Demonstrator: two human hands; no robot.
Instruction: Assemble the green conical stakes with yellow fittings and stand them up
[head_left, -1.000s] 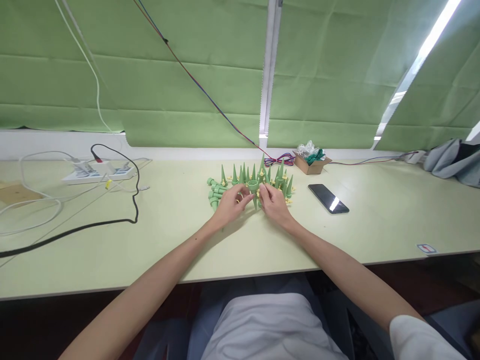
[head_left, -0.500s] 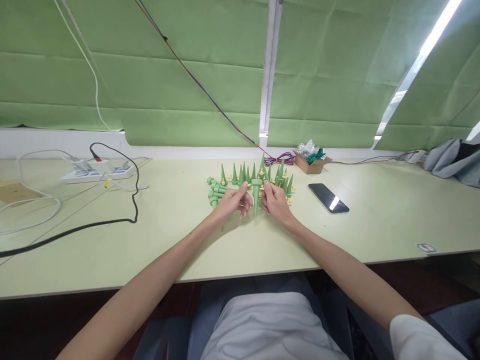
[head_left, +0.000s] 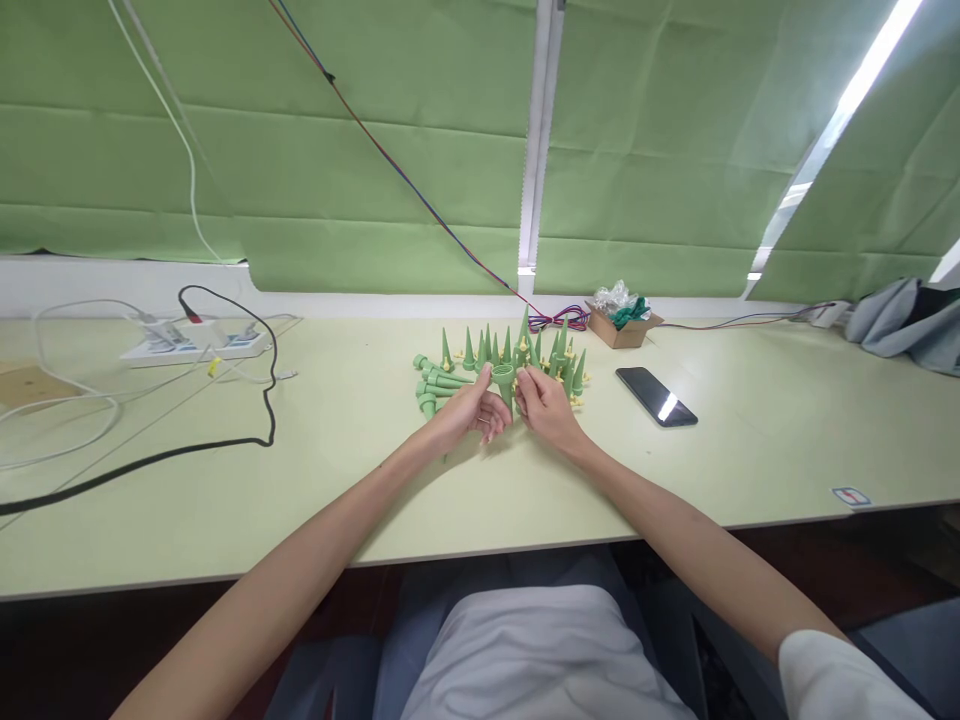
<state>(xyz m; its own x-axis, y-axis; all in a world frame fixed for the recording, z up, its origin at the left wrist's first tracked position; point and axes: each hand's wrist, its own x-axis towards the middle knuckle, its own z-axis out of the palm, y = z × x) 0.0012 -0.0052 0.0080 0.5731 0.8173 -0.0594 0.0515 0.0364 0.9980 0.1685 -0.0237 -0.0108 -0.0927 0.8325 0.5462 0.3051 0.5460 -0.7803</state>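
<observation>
The right hand (head_left: 549,408) is closed in a pinch at the near side of a pale green, hollow plastic spike (head_left: 505,387), which sits between the two hands with its wide, round mouth upward. The left hand (head_left: 465,410) lies just across from that grip, thumb near the rim and fingers curled beside the lower part; whether it presses on the spike cannot be told. The spike looks light, stiff and smooth, liable to roll or slip in a loose pinch; the thick collar below the mouth seems the surest hold, as the taper offers little. Beyond the grip stand upright green plastic cones with small yellow fittings (head_left: 469,352); left of it, similar green pieces lie on their sides (head_left: 433,377).
</observation>
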